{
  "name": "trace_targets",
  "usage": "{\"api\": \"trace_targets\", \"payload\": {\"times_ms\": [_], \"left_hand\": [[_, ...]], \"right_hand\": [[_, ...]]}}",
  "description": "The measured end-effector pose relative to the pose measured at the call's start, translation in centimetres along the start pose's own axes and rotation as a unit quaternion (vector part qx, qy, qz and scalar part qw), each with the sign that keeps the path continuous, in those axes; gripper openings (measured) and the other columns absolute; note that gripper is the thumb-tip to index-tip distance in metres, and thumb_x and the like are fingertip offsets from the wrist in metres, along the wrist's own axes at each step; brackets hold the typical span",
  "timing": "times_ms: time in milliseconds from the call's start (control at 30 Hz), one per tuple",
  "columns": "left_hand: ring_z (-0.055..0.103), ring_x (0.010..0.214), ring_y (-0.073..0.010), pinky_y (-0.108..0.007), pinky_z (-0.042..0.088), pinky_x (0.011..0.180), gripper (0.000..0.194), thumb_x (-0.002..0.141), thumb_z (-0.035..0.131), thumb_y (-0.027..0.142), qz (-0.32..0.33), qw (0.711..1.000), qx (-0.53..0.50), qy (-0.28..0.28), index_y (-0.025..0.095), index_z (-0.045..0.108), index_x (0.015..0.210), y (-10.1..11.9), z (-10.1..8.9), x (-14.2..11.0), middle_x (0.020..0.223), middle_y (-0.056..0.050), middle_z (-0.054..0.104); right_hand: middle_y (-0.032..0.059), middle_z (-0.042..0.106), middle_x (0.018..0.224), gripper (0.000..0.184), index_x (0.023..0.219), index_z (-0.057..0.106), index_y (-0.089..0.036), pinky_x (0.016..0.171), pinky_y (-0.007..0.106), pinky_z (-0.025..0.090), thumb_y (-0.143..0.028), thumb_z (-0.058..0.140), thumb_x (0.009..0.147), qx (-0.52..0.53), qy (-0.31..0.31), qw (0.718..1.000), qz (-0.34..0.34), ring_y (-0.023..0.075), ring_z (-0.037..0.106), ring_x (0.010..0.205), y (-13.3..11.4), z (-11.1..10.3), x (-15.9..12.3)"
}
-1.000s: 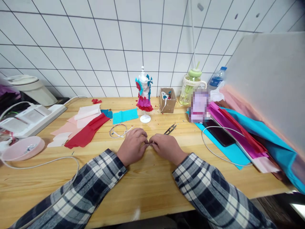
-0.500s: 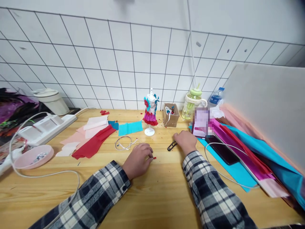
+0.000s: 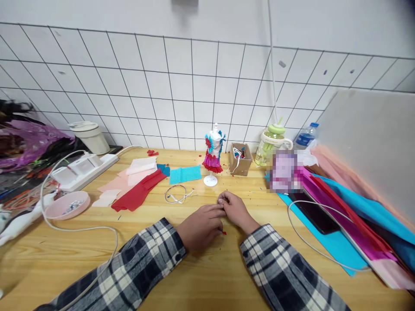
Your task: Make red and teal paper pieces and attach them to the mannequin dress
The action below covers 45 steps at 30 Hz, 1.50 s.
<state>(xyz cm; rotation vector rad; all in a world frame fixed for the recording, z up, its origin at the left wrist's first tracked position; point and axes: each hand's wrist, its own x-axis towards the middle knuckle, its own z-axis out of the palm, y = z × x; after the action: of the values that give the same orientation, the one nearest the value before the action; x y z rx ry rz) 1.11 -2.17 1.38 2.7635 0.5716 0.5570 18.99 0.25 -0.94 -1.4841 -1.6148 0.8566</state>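
Note:
Both my hands meet low over the middle of the wooden table (image 3: 207, 276). My left hand (image 3: 202, 224) has its fingers curled and reaches across to the fingertips of my right hand. What it holds, if anything, is hidden. A small red scrap (image 3: 224, 233) shows by its fingertips. My right hand (image 3: 236, 210) is closed, thumb and fingers drawn together; I cannot make out what is in it. Behind the hands stands a small white dress form (image 3: 214, 142) on a round base, dressed in blue, red and purple ruffles.
Left lie red fabric (image 3: 139, 192), pale pink pieces, a blue piece (image 3: 185, 174), a looped cord (image 3: 177, 194), a pink dish (image 3: 68, 205) and a power strip (image 3: 90, 170). A small cardboard box (image 3: 240, 160), green-lidded jug (image 3: 274, 142), phone (image 3: 314, 216) and colored sheets are right.
My right hand has moved left and nearer, to meet my left hand. The small black tool that lay at its fingers no longer shows. The view has shifted slightly.

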Motion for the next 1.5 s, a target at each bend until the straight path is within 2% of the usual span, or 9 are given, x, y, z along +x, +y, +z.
{"api": "trace_targets", "payload": {"times_ms": [267, 400, 533, 833, 933, 1000, 1133, 1300, 1500], "left_hand": [[0.048, 0.124, -0.0219, -0.037, 0.04, 0.102, 0.01, 0.085, 0.054, 0.018, -0.009, 0.999, 0.048, -0.015, 0.017, 0.064, 0.082, 0.0, 0.8, 0.2, 0.128, -0.01, 0.059], [0.052, 0.118, -0.0212, -0.037, 0.042, 0.097, 0.016, 0.09, 0.049, 0.024, 0.021, 0.994, 0.104, -0.02, 0.017, 0.063, 0.092, 0.8, 1.0, 0.4, 0.119, -0.009, 0.063], [0.053, 0.111, -0.0225, -0.038, 0.041, 0.091, 0.015, 0.09, 0.049, 0.025, -0.025, 0.987, 0.152, -0.037, 0.016, 0.062, 0.088, 1.5, 0.8, 0.8, 0.109, -0.01, 0.062], [0.061, 0.097, -0.0179, -0.031, 0.046, 0.085, 0.018, 0.091, 0.046, 0.021, -0.044, 0.993, 0.083, -0.075, 0.018, 0.063, 0.094, 1.5, 1.2, 1.0, 0.103, -0.007, 0.065], [0.061, 0.101, -0.0191, -0.033, 0.046, 0.09, 0.018, 0.09, 0.046, 0.02, -0.049, 0.997, 0.051, -0.031, 0.018, 0.064, 0.091, 1.0, 0.9, 0.7, 0.109, -0.007, 0.065], [0.058, 0.107, -0.0212, -0.036, 0.044, 0.095, 0.017, 0.088, 0.049, 0.021, -0.095, 0.994, 0.027, 0.054, 0.018, 0.065, 0.091, 0.3, 0.5, 0.3, 0.114, -0.009, 0.064], [0.065, 0.084, -0.0198, -0.034, 0.051, 0.08, 0.016, 0.084, 0.055, 0.031, -0.31, 0.925, -0.097, 0.197, 0.018, 0.066, 0.084, -1.3, -0.4, -0.8, 0.088, -0.006, 0.071], [0.067, 0.071, -0.0173, -0.028, 0.053, 0.069, 0.022, 0.075, 0.064, 0.038, -0.363, 0.859, -0.289, 0.215, 0.016, 0.066, 0.078, -1.4, -0.4, -1.0, 0.075, -0.004, 0.072], [0.068, 0.071, -0.0177, -0.028, 0.055, 0.068, 0.02, 0.073, 0.066, 0.036, -0.36, 0.858, -0.294, 0.217, 0.016, 0.068, 0.077, -0.6, -0.5, -0.5, 0.076, -0.004, 0.073]], "right_hand": [[0.0057, 0.068, 0.081, 0.014, 0.076, 0.051, -0.019, 0.065, 0.027, 0.048, -0.033, 0.049, 0.074, 0.196, -0.007, 0.979, 0.064, 0.0163, 0.064, 0.073, 0.8, 1.0, 0.3], [0.0031, 0.069, 0.073, 0.012, 0.076, 0.049, -0.021, 0.066, 0.028, 0.049, -0.033, 0.051, 0.075, 0.227, 0.009, 0.971, 0.073, 0.0182, 0.067, 0.077, 1.0, 1.7, 0.2], [0.0022, 0.071, 0.079, 0.013, 0.074, 0.051, -0.022, 0.071, 0.03, 0.05, -0.033, 0.058, 0.073, 0.243, 0.012, 0.968, 0.068, 0.0187, 0.067, 0.082, 1.5, 2.2, 0.1], [0.0075, 0.072, 0.101, 0.021, 0.082, 0.047, -0.022, 0.08, 0.031, 0.047, -0.041, 0.053, 0.078, 0.295, 0.016, 0.953, 0.066, 0.0169, 0.066, 0.092, 0.8, 0.5, 0.4], [0.0088, 0.072, 0.093, 0.024, 0.081, 0.051, -0.02, 0.072, 0.028, 0.049, -0.041, 0.059, 0.074, 0.298, -0.01, 0.952, 0.068, 0.0161, 0.067, 0.08, 0.4, -0.8, 0.4], [0.0071, 0.072, 0.081, 0.024, 0.078, 0.056, -0.018, 0.066, 0.026, 0.048, -0.038, 0.066, 0.069, 0.289, -0.021, 0.955, 0.064, 0.0147, 0.065, 0.071, -0.1, -1.4, 0.0], [0.0012, 0.066, 0.064, 0.02, 0.074, 0.06, -0.017, 0.055, 0.022, 0.045, -0.032, 0.071, 0.066, 0.248, -0.042, 0.967, 0.041, 0.0111, 0.059, 0.056, -1.7, -1.1, -1.5], [-0.0008, 0.064, 0.06, 0.015, 0.073, 0.064, -0.017, 0.047, 0.022, 0.044, -0.03, 0.069, 0.068, 0.202, -0.102, 0.972, 0.066, 0.0095, 0.054, 0.047, -2.8, 1.1, -3.2], [0.0013, 0.066, 0.064, 0.015, 0.076, 0.067, -0.017, 0.048, 0.023, 0.049, -0.031, 0.067, 0.07, 0.195, -0.056, 0.975, 0.092, 0.0121, 0.058, 0.053, -3.0, 1.9, -3.5]]}}
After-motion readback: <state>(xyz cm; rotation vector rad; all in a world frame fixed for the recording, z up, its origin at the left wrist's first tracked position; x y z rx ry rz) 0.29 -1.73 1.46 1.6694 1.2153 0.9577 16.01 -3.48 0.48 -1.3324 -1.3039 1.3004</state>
